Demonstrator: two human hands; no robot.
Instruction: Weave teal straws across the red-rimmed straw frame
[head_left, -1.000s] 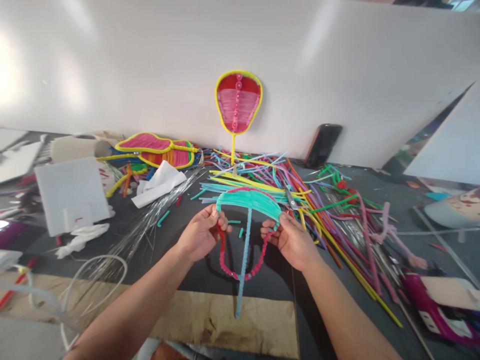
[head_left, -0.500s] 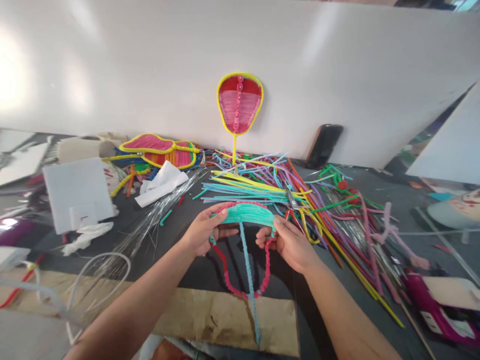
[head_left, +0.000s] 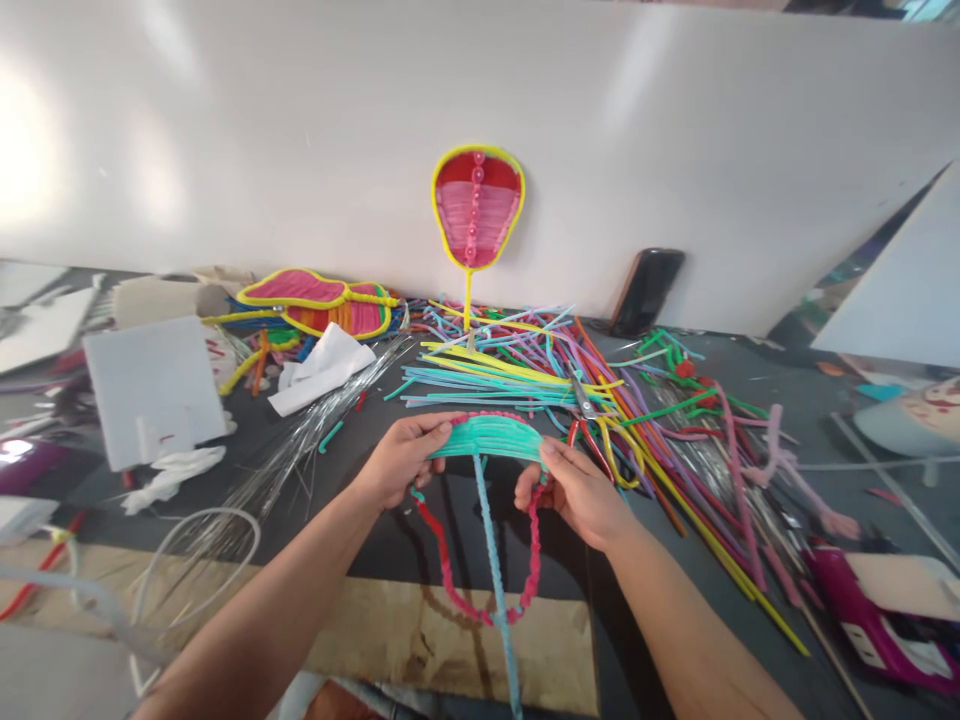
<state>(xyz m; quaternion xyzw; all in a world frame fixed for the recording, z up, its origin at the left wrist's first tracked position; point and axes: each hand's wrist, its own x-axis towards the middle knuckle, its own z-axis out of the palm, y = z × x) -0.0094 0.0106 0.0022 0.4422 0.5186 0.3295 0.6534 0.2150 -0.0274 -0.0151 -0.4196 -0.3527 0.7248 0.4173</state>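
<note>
Between my two hands is a fan-shaped pipe-cleaner frame [head_left: 448, 580], a loop wrapped in pink and red. A band of teal pipe cleaners [head_left: 495, 437] spans its far part. My left hand [head_left: 401, 460] pinches the band's left end, and my right hand [head_left: 577, 488] pinches the right end with thumb and fingers. From the band's middle a light-blue twisted stem [head_left: 491, 545] runs toward me, crossing the loop's near edge. Behind it, a finished-looking yellow-rimmed pink and red fan [head_left: 478, 210] stands upright against the white board.
Loose yellow and blue pipe cleaners [head_left: 495, 380] lie beyond my hands, with scissors [head_left: 589, 410] at their right. A phone [head_left: 646, 292] leans on the board. Yellow-edged pieces [head_left: 315, 300], white paper [head_left: 322, 368] and silver wires [head_left: 300, 450] are at left. A magenta glue-gun-like tool [head_left: 874, 625] lies at right.
Both hands have shifted slightly toward me and left with the frame. Its near edge and stem now reach lower, and the teal band shows more of its surface.
</note>
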